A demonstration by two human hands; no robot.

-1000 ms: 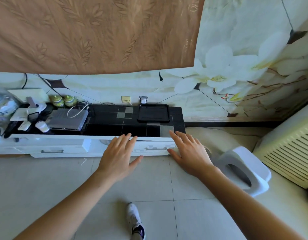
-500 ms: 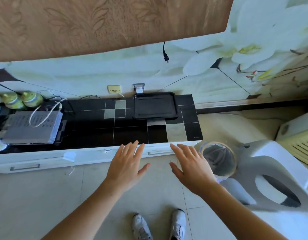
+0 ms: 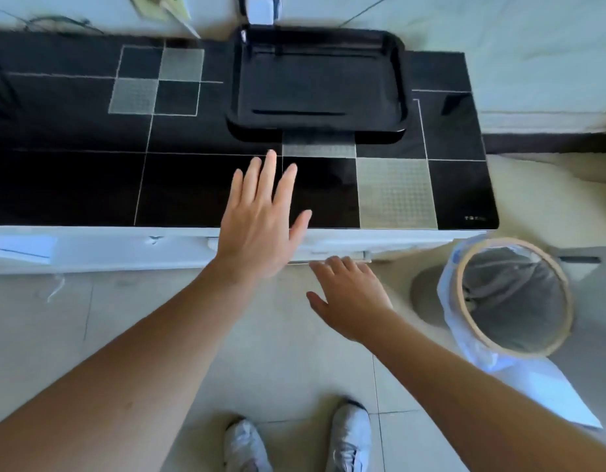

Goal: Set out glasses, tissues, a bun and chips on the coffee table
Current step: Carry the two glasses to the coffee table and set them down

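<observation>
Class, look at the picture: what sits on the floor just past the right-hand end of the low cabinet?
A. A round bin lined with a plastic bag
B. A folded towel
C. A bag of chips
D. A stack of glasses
A: a round bin with a plastic bag liner stands on the floor beside the end of the cabinet.

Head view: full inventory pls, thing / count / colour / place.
cabinet top: 1, glossy black with pale grid squares, low unit across upper frame
cabinet front: 1, white, below the black top
tray: 1, black, empty, on the cabinet top at back centre
wall socket: 1, cream, top edge left of centre
white device: 1, white, top edge behind the tray; blurred
bin: 1, tan rim with pale plastic liner, on the floor right of the cabinet
floor: pale tiles, lower frame
shoes: 2, light grey, bottom centre
left hand: 1, open, empty, over the cabinet's front edge
right hand: 1, open, empty, low by the cabinet front
</observation>
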